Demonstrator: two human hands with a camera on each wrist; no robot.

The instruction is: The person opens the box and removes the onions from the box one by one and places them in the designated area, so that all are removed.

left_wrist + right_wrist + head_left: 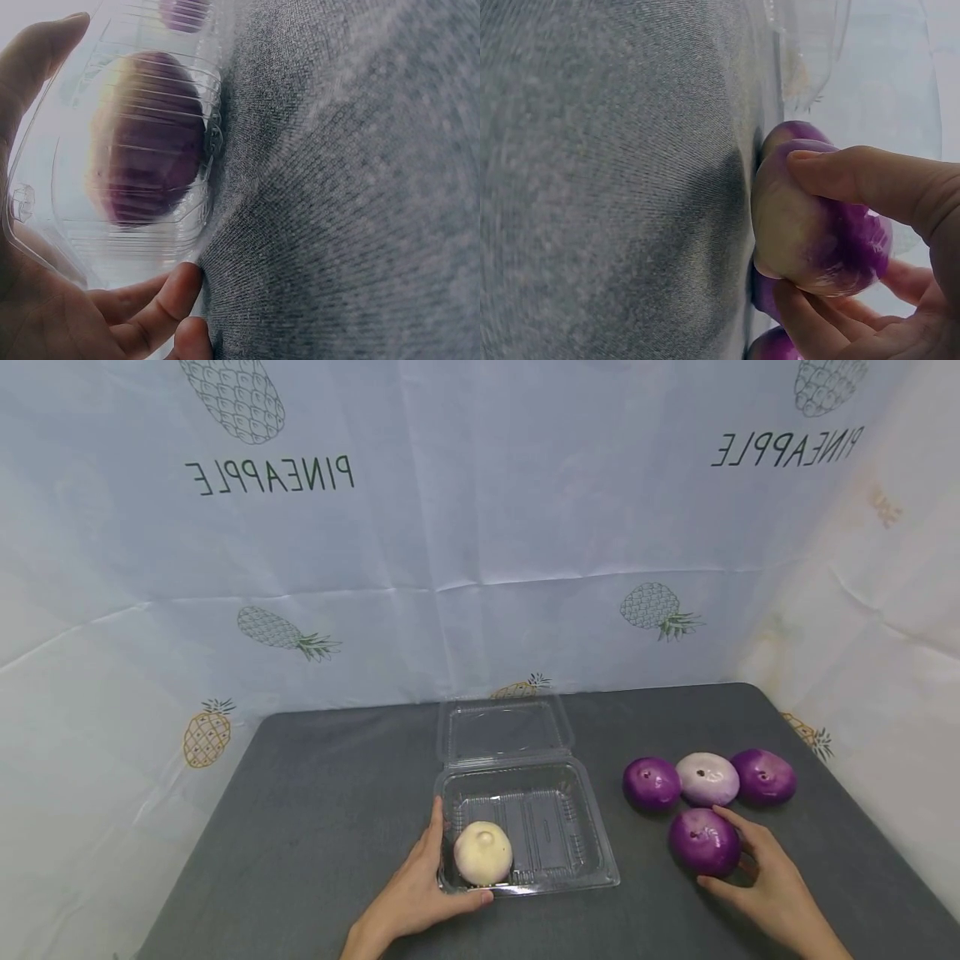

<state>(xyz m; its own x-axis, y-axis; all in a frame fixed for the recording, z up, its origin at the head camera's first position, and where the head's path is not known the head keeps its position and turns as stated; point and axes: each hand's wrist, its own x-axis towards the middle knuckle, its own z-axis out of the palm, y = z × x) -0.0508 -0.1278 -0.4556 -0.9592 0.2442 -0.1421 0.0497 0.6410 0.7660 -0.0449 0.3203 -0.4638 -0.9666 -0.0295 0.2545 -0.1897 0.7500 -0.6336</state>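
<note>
A clear plastic clamshell box (592,827) lies with its lid folded back. One turnip (483,853), pale end with a small nub upward, sits in the box's front left corner; its purple side (161,142) shows through the wall in the left wrist view. My left hand (416,885) holds that corner, thumb along the front rim and fingers at the left side. To the right, my right hand (772,877) grips a purple-and-white turnip (703,842) between thumb and fingers. Whether this turnip touches the table, I cannot tell.
Behind the gripped turnip, a purple turnip (651,783), a whitish one (707,778) and another purple one (763,777) stand in a row. The open lid (504,731) reaches the grey table's (322,802) back edge. A pineapple-print cloth (480,527) hangs behind.
</note>
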